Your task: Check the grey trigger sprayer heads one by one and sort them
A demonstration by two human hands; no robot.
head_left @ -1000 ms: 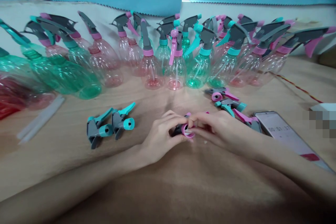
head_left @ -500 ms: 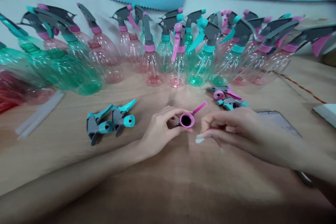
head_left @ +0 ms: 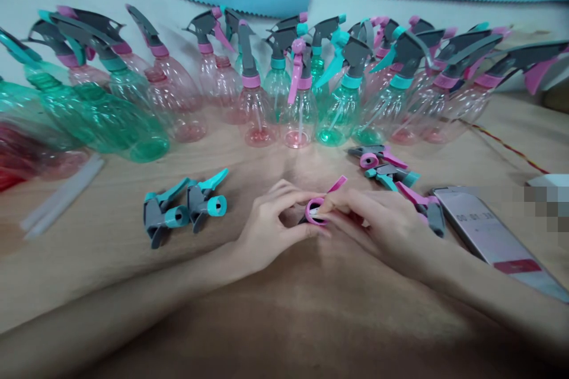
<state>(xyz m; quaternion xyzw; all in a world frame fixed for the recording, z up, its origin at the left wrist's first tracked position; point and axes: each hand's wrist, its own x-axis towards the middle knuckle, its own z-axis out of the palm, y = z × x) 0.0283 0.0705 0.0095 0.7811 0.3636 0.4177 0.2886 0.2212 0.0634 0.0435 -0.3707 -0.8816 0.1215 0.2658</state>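
My left hand [head_left: 267,222] pinches a pink and grey trigger spray head [head_left: 338,183] between thumb and fingers, its round collar facing me. A small white piece [head_left: 313,212] sits at the dark mouth of that collar. My right hand [head_left: 377,216] has its thumb and fingertips closed on the white piece; the exact kind of piece is too small to make out. Beyond the right hand lie a pink and grey spray head [head_left: 371,160] and a teal and grey one [head_left: 393,176]. Another pink-levered spray head [head_left: 429,207] is partly hidden behind this hand.
Two teal spray heads [head_left: 207,204] lie at the left. Pink and green bottles [head_left: 340,124], many with spray heads fitted, line the back. White tubes [head_left: 64,195] and tipped-over green bottles [head_left: 128,130] are farther left. A phone [head_left: 493,243] lies at the right.
My right hand has moved left, bringing the white piece from beside the spray head to its collar opening. My left hand keeps its hold. More of the phone and a pink-levered spray head show.
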